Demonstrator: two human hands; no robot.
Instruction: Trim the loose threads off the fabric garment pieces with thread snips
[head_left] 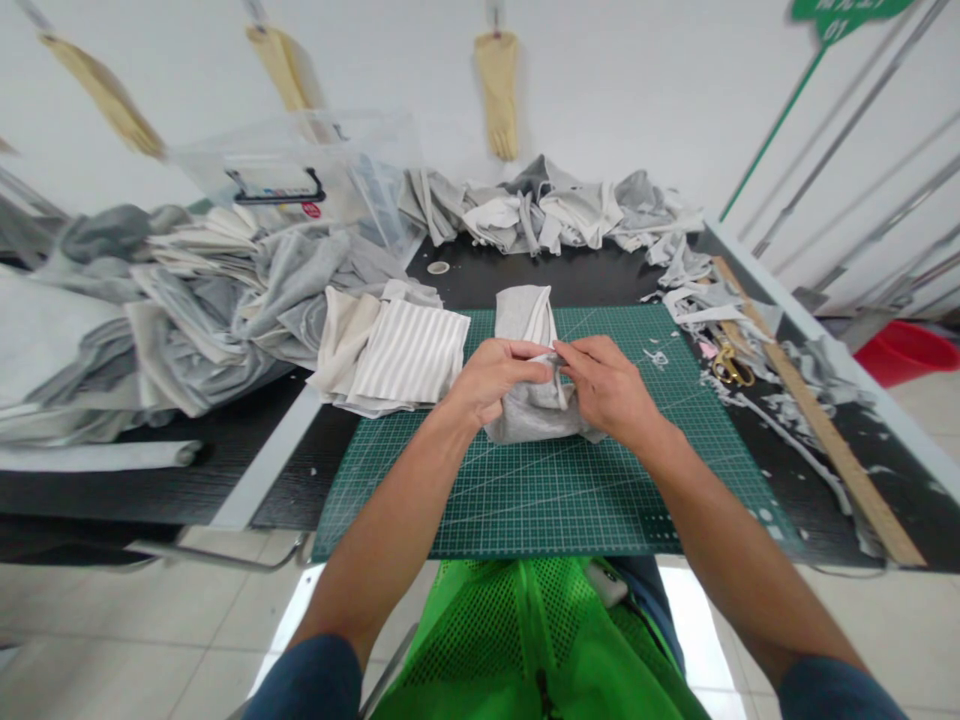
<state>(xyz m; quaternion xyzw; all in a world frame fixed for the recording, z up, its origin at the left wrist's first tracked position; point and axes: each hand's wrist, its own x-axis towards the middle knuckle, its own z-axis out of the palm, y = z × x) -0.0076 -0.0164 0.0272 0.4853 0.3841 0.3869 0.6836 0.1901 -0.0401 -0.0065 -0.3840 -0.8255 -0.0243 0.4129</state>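
Note:
A folded piece of grey fabric lies over the middle of the green cutting mat. My left hand grips its edge between thumb and fingers, and my right hand pinches the same edge from the other side. The fingertips of both hands nearly meet there. Beyond them, a grey flap of the cloth with a pale edge sticks up toward the back. Left of my hands, a stack of cut cloth with a grey-and-white striped piece on top overlaps the mat's edge.
Heaped grey cloth covers the left side before a clear plastic box. Scraps line the back. On the right lie gold-handled scissors and a long wooden ruler. A tape roll sits behind the mat.

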